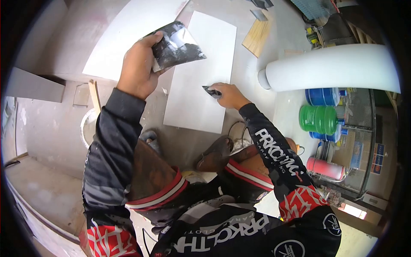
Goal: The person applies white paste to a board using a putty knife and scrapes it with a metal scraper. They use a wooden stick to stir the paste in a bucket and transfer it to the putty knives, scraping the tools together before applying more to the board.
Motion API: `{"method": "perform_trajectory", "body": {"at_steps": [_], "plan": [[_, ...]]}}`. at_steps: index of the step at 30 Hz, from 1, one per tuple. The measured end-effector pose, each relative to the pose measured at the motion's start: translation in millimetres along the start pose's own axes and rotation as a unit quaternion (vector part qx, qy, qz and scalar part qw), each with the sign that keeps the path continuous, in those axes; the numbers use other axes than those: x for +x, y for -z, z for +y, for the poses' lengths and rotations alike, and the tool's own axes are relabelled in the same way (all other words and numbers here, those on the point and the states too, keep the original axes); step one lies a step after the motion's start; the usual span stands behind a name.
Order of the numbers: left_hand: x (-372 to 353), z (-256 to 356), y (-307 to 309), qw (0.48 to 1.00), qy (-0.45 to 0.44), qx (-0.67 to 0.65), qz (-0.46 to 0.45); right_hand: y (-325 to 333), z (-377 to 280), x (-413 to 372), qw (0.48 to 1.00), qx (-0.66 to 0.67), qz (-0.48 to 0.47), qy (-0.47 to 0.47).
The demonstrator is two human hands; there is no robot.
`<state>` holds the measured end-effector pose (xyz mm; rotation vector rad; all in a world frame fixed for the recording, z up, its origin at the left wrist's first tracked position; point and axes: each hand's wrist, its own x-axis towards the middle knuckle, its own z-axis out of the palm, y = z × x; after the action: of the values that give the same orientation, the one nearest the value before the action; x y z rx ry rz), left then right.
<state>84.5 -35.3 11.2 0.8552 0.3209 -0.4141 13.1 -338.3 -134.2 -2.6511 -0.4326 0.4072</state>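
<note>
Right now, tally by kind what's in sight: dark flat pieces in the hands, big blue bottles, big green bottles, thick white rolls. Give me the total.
Dark flat pieces: 2, one in the left hand, one in the right hand
Blue bottles: 2, the lower one partly hidden
Green bottle: 1
White roll: 1
Total: 6

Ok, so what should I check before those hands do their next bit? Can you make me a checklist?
1. Left hand holding the dark plate: ok, fingers grip its edge.
2. White smears on the plate: ok, some show.
3. Right hand holding the small dark scraper: ok.
4. Scraper touching the white board: cannot tell.
5. Wooden piece off the white board: ok, it lies apart.
</note>
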Motion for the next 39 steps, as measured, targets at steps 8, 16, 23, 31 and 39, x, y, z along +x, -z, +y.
{"method": "perform_trajectory", "body": {"at_steps": [8, 16, 23, 31, 39], "plan": [[-11, -22, 2, 0.998, -0.029, 0.049, -0.039, -62, -59, -78, 0.999, -0.004, 0.033, -0.01], [-26, -30, -6, 0.997, 0.01, 0.043, -0.059, -88, -119, -143, 0.999, -0.002, -0.002, -0.047], [-39, -28, -6, 0.99, 0.104, -0.003, -0.091, 24, -155, -130, 0.95, 0.157, 0.27, -0.005], [-52, -37, -15, 0.964, 0.194, -0.037, -0.179, 60, -170, -81, 0.919, 0.115, 0.373, 0.061], [-30, -46, -32, 0.763, -0.44, 0.368, -0.299, 89, -132, -72, 0.441, 0.848, 0.174, -0.237]]}}
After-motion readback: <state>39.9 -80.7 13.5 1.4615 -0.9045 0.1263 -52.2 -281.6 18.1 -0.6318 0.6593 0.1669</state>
